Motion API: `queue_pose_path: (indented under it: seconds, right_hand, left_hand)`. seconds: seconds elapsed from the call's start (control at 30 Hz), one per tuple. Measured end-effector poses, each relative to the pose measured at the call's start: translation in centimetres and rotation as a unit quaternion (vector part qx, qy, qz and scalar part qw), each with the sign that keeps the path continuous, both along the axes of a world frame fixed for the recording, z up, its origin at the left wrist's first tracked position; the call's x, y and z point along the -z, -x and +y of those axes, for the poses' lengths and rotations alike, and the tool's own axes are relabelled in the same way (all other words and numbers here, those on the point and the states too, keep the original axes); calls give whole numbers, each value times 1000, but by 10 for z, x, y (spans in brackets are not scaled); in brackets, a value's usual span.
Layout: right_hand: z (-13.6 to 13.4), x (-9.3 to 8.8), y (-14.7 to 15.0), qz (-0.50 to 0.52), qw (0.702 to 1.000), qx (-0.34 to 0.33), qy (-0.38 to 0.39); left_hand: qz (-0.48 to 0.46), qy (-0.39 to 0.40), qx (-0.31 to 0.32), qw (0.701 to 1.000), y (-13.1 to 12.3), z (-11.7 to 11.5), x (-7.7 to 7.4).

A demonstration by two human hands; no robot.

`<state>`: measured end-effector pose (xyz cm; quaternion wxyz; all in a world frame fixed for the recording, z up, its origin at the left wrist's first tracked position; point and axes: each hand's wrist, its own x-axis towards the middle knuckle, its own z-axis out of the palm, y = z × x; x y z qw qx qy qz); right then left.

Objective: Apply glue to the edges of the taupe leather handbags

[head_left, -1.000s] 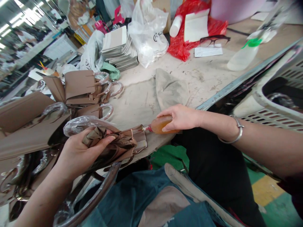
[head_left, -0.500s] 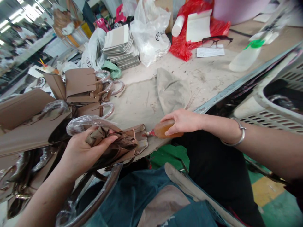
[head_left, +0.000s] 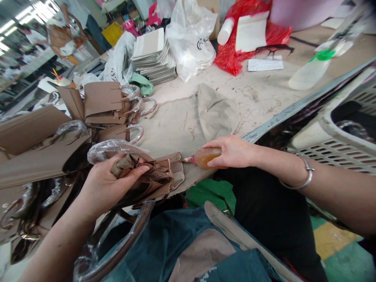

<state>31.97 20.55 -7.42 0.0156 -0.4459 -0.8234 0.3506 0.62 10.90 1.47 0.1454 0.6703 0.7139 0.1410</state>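
Observation:
My left hand (head_left: 107,184) grips the gathered lining of a brown handbag (head_left: 157,180), which lies at the table's front edge, its plastic-wrapped handles sticking out at the back and front. In my right hand (head_left: 232,152) is a squeeze bottle (head_left: 202,157) of amber liquid, held on its side. Its reddish nozzle points left at the bag's open end, close to the top corner; whether it touches cannot be made out.
More brown bags (head_left: 102,102) crowd the left. Behind are stacked boards (head_left: 154,56), a white plastic bag (head_left: 190,43), a red bag (head_left: 226,58), glasses (head_left: 274,51) and a green-capped bottle (head_left: 308,74). A white basket (head_left: 337,150) stands at the right.
The bottle in my right hand has shifted slightly right and up relative to the handbag. My left hand keeps its grip. The whole view has shifted a little.

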Motion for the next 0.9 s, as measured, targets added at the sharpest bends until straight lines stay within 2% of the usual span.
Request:
queue_pose_path:
  seconds: [0.17, 0.37, 0.47, 0.6, 0.73, 0.9]
  right_hand:
    - [-1, -1, 1, 5, 997, -14, 69]
    - [0, -3, 5, 13, 999, 6, 36]
    - [1, -4, 4, 9, 998, -3, 66]
    - [1, -2, 2, 16, 993, -24, 113]
    - [-1, 3, 0, 15, 998, 1, 63]
    - [-6, 5, -1, 22, 1000, -17, 14]
  left_hand:
    - [-5, -3, 1, 1000, -1, 0, 1]
    - [-15, -18, 10, 1000, 3, -3, 4]
    - [-8, -10, 6, 1000, 4, -4, 5]
    - [0, -25, 32, 999, 5, -6, 8]
    - [1, -28, 37, 999, 5, -11, 10]
    - [-4, 14, 1, 1000, 3, -18, 7]
